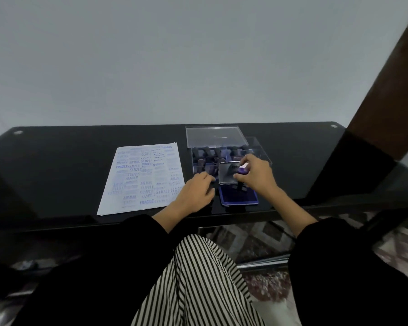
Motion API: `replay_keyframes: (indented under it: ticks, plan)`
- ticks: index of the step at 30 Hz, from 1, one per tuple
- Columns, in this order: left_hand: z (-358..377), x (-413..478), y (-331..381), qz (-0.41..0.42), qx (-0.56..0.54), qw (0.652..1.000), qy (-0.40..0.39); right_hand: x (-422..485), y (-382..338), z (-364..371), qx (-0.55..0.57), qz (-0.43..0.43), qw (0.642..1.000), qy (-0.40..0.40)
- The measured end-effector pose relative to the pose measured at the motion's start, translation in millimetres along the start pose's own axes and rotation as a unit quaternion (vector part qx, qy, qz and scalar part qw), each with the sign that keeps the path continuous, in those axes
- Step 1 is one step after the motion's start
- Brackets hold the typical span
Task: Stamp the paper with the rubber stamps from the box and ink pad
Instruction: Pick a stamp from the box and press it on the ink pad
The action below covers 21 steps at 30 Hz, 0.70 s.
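Bare along the table's (pixel 57 161) left edge and far-left corner; crowded toward the right edge by box (pixel 224 158), raised ink-pad lid (pixel 229 175), both hands.

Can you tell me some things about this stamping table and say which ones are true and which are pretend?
1. The paper already has blue words stamped on it. True.
2. The ink pad is closed. False: its lid stands open.
3. The right hand holds a stamp. True.
4. The box of stamps is left of the paper. False: it is on the right.
5. The left hand presses a stamp on the paper. False: it rests by the ink pad.
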<state>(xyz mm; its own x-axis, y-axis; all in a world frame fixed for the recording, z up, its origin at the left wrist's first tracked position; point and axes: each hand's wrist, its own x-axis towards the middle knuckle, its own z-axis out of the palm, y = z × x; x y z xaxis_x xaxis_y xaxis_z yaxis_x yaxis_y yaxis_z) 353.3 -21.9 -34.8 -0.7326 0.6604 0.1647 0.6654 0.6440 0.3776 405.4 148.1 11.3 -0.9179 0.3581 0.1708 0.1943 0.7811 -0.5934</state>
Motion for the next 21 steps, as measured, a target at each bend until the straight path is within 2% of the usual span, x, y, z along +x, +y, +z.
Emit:
replay_keyframes:
  ticks: [5,11,15,19,21]
  plan:
    - [20,-2,1,-0.017,0.049,0.997,-0.058,-2,0,22,-0.075,-0.058,0.995,-0.022]
    - [31,3,-1,-0.017,0.051,0.997,-0.053,-2,8,42,-0.105,-0.06,0.991,-0.059]
    - [40,7,-5,0.002,0.062,0.997,-0.05,-2,8,51,-0.132,-0.062,0.989,-0.009]
    - [47,9,-9,0.012,0.07,0.996,-0.047,-4,9,56,-0.235,-0.08,0.967,0.056]
    - [50,9,-11,0.014,0.067,0.997,-0.034,-5,10,56,-0.252,-0.08,0.962,0.07]
